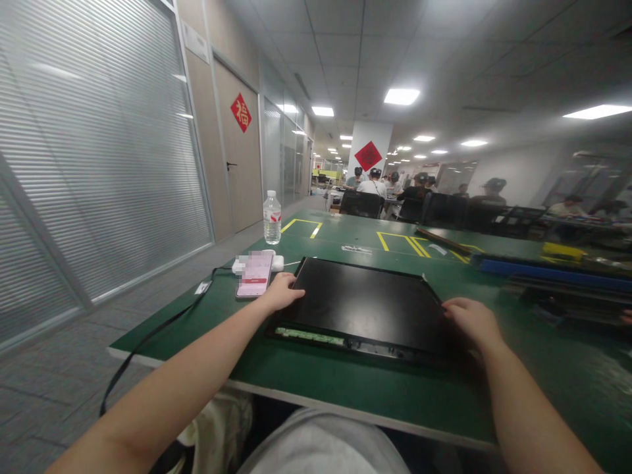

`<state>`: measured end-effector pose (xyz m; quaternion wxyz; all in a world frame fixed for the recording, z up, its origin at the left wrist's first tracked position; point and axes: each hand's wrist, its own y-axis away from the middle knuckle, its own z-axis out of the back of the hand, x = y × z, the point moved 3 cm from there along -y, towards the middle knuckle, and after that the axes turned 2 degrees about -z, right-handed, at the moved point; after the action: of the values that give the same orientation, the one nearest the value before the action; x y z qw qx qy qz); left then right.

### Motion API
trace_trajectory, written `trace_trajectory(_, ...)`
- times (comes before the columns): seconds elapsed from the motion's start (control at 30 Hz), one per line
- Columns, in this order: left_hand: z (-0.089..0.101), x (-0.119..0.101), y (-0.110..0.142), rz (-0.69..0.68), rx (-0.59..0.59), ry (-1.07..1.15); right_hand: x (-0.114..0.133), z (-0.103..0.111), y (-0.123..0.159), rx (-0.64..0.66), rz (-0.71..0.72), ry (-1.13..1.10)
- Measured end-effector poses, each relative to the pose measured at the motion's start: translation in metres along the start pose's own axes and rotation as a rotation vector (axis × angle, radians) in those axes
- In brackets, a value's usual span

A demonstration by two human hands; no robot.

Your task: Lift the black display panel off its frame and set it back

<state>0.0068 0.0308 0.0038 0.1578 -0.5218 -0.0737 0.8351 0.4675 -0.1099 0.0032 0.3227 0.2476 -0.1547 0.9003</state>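
A black flat display panel (pixel 365 303) lies in front of me on the green tabletop (pixel 345 372). A narrow green circuit board strip (pixel 310 336) shows along its near edge, left of the middle. My left hand (pixel 284 292) grips the panel's left edge, thumb resting on the upper face. On the opposite side, my right hand (pixel 471 322) is closed on the right edge; some of its fingers are hidden. Just left of my left hand is a phone (pixel 255 273) with a lit screen.
A water bottle (pixel 272 218) stands upright behind the phone. A black strap (pixel 162 322) hangs over the table's left edge. Yellow tape (pixel 395 236) marks the far tabletop. Dark bars and a blue strip (pixel 543 268) lie to the right. People (pixel 372 184) sit at distant tables.
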Motion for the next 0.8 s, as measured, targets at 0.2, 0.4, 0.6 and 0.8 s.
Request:
trace_trajectory(0.2, -0.0023, 0.0033, 0.0001, 0.070, 0.005, -0.068, -0.0032, 0.0001, -0.0027, -0.002, -0.018, -0.036)
trace_trajectory(0.4, -0.0024, 0.0053, -0.0004, 0.066, 0.012, -0.088, -0.0065, 0.0000, -0.0062, -0.005, -0.022, -0.061)
trace_trajectory(0.6, -0.0040, 0.0096, -0.0026, 0.030, 0.058, -0.212, -0.0066, -0.0010, -0.0066, -0.008, -0.023, -0.085)
trace_trajectory(0.8, -0.0065, 0.0103, -0.0018, 0.029, 0.124, -0.367, -0.0048, 0.0002, -0.0046, -0.001, -0.022, -0.086)
